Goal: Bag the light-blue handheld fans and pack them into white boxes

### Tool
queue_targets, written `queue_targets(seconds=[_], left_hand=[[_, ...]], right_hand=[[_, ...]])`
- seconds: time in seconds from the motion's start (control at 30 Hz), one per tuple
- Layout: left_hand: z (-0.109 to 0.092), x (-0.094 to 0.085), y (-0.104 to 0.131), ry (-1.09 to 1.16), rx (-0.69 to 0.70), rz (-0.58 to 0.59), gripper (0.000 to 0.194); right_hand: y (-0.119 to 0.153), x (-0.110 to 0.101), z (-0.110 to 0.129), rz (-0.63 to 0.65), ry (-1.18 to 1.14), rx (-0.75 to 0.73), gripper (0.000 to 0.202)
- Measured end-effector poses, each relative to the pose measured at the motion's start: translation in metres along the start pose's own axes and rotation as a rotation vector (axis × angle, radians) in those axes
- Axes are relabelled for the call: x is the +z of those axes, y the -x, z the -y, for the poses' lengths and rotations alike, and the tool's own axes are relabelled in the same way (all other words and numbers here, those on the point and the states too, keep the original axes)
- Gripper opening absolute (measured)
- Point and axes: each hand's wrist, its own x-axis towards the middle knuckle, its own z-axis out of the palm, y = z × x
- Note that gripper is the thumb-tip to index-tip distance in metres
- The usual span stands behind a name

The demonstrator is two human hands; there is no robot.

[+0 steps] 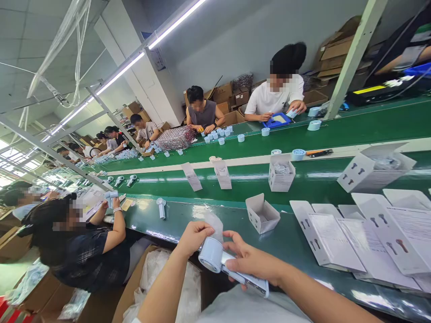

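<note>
Here, pinched a translucent bag [214,225] in the left hand [193,237], gripped a glossy, round-headed pale-blue device [211,255] in the right hand [243,256], near the bench [183,213] edge, apart from the open carton [259,222].

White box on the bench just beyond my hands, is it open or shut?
Open: the white box has a flap standing up, and its inside shows.

Factory assembly line: green conveyor belts [353,130], seated workers [202,112], stacked cartons [224,93].
</note>
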Motion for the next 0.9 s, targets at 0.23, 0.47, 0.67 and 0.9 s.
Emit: queue_targets(seconds=[0.23, 0.47, 0.67, 0.9], left_hand=[[0.005, 0.002, -0.002, 0.309, -0.25, 0.202, 0.032], [-0.006, -0.014, -0.007, 0.078, -0.07, 0.107, 0.024], [-0.009, -0.011, 0.008, -0.463, 0.377, -0.003, 0.02], [0.003, 0.004, 0.032, -0.666, 0.563, 0.026, 0.018]], right_hand=[[-0.015, -0.007, -0.004, 0.254, -0.138, -0.054, 0.083], [-0.021, -0.009, -0.009, 0.061, -0.053, -0.095, 0.069], [-0.013, -0.017, -0.007, -0.193, -0.008, -0.063, 0.061], [-0.008, -0.011, -0.008, -0.316, -0.023, -0.063, 0.046]])
